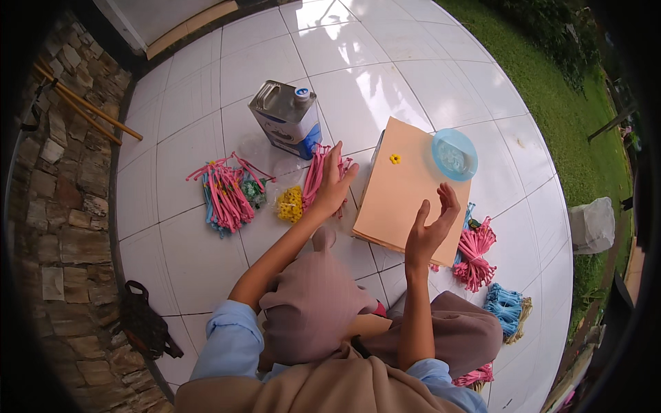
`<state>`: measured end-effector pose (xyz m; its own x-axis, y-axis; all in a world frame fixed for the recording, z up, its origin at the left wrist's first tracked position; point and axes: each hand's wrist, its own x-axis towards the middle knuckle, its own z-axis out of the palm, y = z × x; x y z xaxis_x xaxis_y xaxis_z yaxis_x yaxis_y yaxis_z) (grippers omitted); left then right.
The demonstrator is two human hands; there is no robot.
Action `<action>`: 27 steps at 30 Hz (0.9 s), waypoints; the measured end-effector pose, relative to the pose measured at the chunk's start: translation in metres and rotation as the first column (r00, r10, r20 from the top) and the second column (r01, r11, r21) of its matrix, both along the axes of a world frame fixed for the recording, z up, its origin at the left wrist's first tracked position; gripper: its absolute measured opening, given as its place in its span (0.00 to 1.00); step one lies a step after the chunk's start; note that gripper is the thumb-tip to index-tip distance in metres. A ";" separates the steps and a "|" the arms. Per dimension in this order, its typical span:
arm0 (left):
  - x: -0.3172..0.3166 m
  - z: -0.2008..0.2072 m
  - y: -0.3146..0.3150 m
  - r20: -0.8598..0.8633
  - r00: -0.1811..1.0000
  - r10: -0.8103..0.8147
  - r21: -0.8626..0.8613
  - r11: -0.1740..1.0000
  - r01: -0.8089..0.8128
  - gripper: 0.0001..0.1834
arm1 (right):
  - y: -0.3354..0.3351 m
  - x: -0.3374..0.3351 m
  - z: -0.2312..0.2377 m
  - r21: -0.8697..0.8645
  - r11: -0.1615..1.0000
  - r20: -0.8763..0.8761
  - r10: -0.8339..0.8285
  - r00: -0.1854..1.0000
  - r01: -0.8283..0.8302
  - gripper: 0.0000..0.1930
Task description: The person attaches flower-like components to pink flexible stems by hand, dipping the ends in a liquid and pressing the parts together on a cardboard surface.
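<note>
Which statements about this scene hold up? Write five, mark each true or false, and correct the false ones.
1. A yellow flower lies on the cardboard. True.
2. The blue bowl is left of the flower. False: it is to the right.
3. The left hand holds the bowl. False: it is open, apart from the bowl.
4. The yellow pieces are left of the cardboard. True.
5. The can has a red cap. False: the cap is blue and white.

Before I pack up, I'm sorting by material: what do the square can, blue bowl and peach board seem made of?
Square can: probably metal, its bare grey top faintly shiny. Blue bowl: likely smooth plastic, its pale wall looking translucent. Peach board: perhaps card, flat and matte with thin layered edges, though thin wood isn't ruled out.
</note>
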<state>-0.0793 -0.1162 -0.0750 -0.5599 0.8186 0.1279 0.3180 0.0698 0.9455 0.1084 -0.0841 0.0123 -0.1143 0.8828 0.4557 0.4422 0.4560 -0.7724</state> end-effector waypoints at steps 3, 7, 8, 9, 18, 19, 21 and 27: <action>-0.038 -0.016 -0.052 0.163 0.955 0.246 0.170 0.947 -0.273 0.21 | -0.041 -0.076 -0.023 -0.160 0.871 -0.350 0.390 0.852 -0.464 0.20; -0.056 -0.095 -0.131 0.118 0.843 0.524 -0.008 0.850 -0.527 0.19 | -0.064 -0.149 -0.137 -0.478 0.639 -0.340 0.499 0.797 -0.603 0.21; -0.058 -0.107 -0.144 0.000 0.791 0.612 -0.097 0.787 -0.609 0.18 | -0.066 -0.163 -0.154 -0.634 0.565 -0.318 0.432 0.844 -0.528 0.23; -0.061 -0.121 -0.150 -0.001 0.777 0.630 -0.122 0.771 -0.625 0.18 | -0.067 -0.175 -0.171 -0.653 0.540 -0.314 0.445 0.839 -0.531 0.23; -0.047 -0.154 -0.116 0.114 0.746 0.657 -0.119 0.754 -0.646 0.08 | -0.074 -0.240 -0.201 -0.618 0.627 0.026 0.619 0.785 -0.474 0.28; -0.049 -0.149 -0.117 0.118 0.742 0.660 -0.117 0.751 -0.649 0.08 | -0.070 -0.241 -0.193 -0.720 0.545 -0.064 0.564 0.823 -0.430 0.27; -0.055 -0.133 -0.120 0.362 0.678 0.640 -0.132 0.755 -0.642 0.07 | -0.065 -0.235 -0.179 -0.619 0.633 -0.093 0.530 0.843 -0.465 0.26; -0.062 0.002 -0.099 0.458 0.630 0.627 -0.103 0.742 -0.663 0.23 | -0.041 -0.198 -0.021 -0.449 0.487 -0.608 0.448 0.656 -0.749 0.27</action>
<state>-0.1415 -0.2151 -0.0727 -0.9472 0.2257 -0.2278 -0.2282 0.0249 0.9733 -0.0899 -0.1248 -0.0084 -0.6927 0.7207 -0.0289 -0.1245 -0.1589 -0.9794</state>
